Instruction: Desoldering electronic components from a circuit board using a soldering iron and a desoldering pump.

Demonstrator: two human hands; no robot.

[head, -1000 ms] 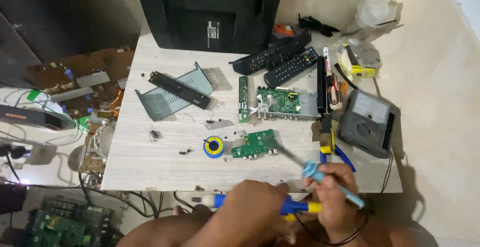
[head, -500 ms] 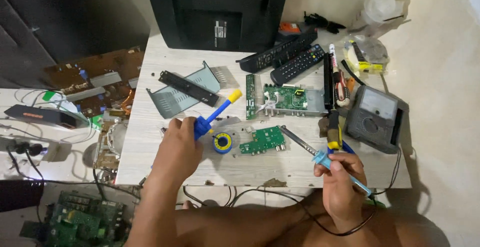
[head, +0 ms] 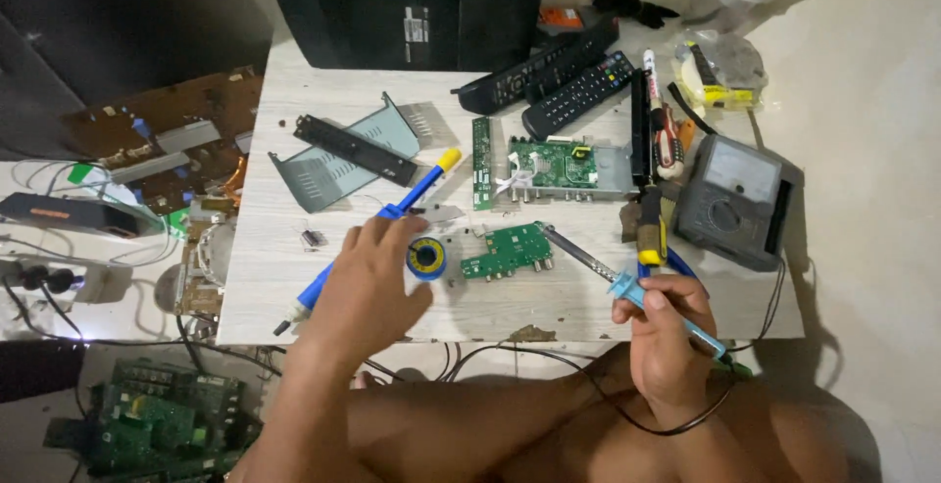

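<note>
One view only, head camera looking down on a pale wooden tabletop (head: 294, 277).

Left hand (head: 368, 282): lies over a blue desoldering pump (head: 392, 211) with a yellow plunger cap. Pump's long axis runs diagonally, cap end up and to the right, far end low and left near the table edge. Fingers curl loosely over the barrel; cannot tell whether they are closed round it or just resting on it.

Right hand (head: 667, 331): closed around the light-blue handle of a soldering iron (head: 627, 287). Iron's long axis slants up and to the left; the tip sits at the right edge of a small green circuit board (head: 510, 251), touching or just short of it.

Between the hands: solder spool (head: 426, 258), just beside the left fingers, left of the small board.

Board lies up-left of the right hand, right of the left; both are near it.

Further back: larger green board (head: 554, 165), two remotes (head: 559, 76), grey analogue meter (head: 735, 199).
</note>
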